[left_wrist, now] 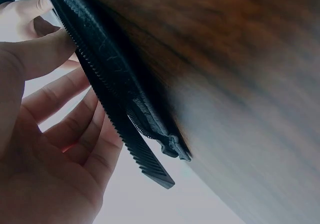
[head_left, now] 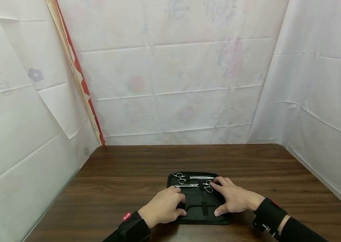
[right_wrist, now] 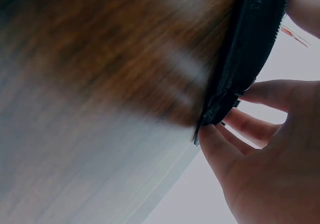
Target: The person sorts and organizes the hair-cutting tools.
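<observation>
A black zip case (head_left: 196, 220) lies open-faced on the wooden table, holding two pairs of silver hairdressing scissors: the far pair (head_left: 202, 177) and the near pair (head_left: 188, 185). My left hand (head_left: 165, 205) is at the case's left side. In the left wrist view, its thumb and fingers pinch a black toothed strip that looks like a comb (left_wrist: 142, 156), jutting past the case's edge. My right hand (head_left: 237, 198) rests spread on the case's right side, fingertips by the near scissors' handles and thumb on the lower part. Its fingers touch the case edge (right_wrist: 240, 59) in the right wrist view.
The dark brown wooden table (head_left: 122, 168) extends around the case. White printed sheets hang behind it (head_left: 170, 74) and along the left (head_left: 16, 134) and right (head_left: 318, 101) sides. A black strap loop (head_left: 204, 208) is on the case's inner face.
</observation>
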`<state>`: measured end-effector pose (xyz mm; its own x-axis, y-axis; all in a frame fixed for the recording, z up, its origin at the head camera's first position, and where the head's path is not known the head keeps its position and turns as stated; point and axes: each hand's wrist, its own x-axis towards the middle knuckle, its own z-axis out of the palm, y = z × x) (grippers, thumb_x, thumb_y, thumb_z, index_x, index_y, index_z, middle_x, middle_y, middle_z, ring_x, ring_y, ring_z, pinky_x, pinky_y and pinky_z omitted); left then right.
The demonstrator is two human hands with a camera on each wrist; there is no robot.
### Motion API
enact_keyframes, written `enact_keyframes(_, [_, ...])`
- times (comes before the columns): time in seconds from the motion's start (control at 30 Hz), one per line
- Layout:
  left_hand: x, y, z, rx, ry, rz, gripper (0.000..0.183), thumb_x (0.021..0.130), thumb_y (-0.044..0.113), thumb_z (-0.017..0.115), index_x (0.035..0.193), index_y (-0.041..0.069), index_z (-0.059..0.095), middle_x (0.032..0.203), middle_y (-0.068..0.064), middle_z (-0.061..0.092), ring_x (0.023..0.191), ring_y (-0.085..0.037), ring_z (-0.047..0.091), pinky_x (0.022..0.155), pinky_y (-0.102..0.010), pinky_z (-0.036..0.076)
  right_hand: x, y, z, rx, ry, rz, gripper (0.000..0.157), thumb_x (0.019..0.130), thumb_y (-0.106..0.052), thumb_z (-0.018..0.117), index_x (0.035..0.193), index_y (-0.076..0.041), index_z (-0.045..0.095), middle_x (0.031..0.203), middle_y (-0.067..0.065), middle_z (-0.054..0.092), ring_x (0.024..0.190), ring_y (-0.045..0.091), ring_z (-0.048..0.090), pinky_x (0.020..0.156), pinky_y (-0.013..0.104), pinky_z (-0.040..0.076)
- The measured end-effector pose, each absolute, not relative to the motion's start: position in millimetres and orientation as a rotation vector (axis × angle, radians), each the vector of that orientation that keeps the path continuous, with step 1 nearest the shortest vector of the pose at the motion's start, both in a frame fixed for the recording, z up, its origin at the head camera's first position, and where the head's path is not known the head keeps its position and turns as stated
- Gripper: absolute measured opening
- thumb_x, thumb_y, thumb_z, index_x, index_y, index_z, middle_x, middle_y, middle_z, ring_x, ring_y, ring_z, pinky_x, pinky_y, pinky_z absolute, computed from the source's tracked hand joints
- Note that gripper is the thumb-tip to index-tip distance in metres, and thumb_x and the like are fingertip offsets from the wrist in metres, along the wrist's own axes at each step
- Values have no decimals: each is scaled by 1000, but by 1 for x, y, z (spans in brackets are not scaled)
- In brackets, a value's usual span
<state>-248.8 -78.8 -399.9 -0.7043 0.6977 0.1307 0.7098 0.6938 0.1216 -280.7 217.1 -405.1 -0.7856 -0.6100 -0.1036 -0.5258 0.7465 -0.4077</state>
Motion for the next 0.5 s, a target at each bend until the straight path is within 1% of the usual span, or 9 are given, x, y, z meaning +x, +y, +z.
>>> enact_keyframes(0.2, [-250, -75, -401, -1185, -2827, -266, 20, 87, 36, 82, 96, 20, 74, 82, 12, 52, 77, -4, 46, 70, -22, 46, -281, 217, -405, -903, 2720, -518, 100, 82, -59, 77, 153, 1, 41, 154, 17, 32, 138, 38, 34, 100, 56, 44])
enact_keyframes(0.3, [-250, -71, -402, -1190, -2826, -249, 19, 88, 36, 81, 97, 21, 74, 82, 13, 52, 77, -3, 49, 87, -26, 51, -281, 217, -404, -887, 2717, -524, 99, 83, -58, 77, 154, 0, 41, 155, 17, 31, 139, 38, 34, 100, 56, 45])
enact_keyframes(0.33, [-250, -70, -402, -1192, -2826, -245, 20, 88, 36, 81, 98, 21, 74, 82, 13, 52, 78, -2, 50, 94, -29, 51, -281, 217, -404, -883, 2717, -524, 99, 83, -58, 77, 154, 0, 41, 155, 17, 31, 139, 37, 34, 100, 56, 45])
enact_keyframes(0.4, [-250, -67, -401, -1193, -2829, -235, 20, 88, 36, 81, 99, 21, 74, 83, 13, 53, 81, -2, 54, 106, -35, 46, -281, 217, -404, -877, 2715, -527, 99, 83, -58, 78, 154, 0, 41, 155, 17, 31, 138, 37, 34, 99, 56, 45])
enact_keyframes(0.43, [-250, -67, -402, -1193, -2833, -234, 20, 88, 36, 81, 99, 21, 74, 83, 13, 54, 82, -2, 55, 111, -38, 43, -281, 217, -404, -878, 2715, -526, 99, 82, -58, 78, 154, 0, 41, 155, 17, 31, 138, 37, 34, 99, 56, 45])
enact_keyframes(0.5, [-250, -66, -402, -1191, -2841, -238, 20, 88, 36, 81, 100, 21, 75, 84, 13, 55, 85, -2, 57, 111, -39, 42, -281, 216, -404, -879, 2714, -526, 99, 82, -58, 78, 154, 0, 41, 155, 17, 31, 138, 37, 34, 99, 56, 45])
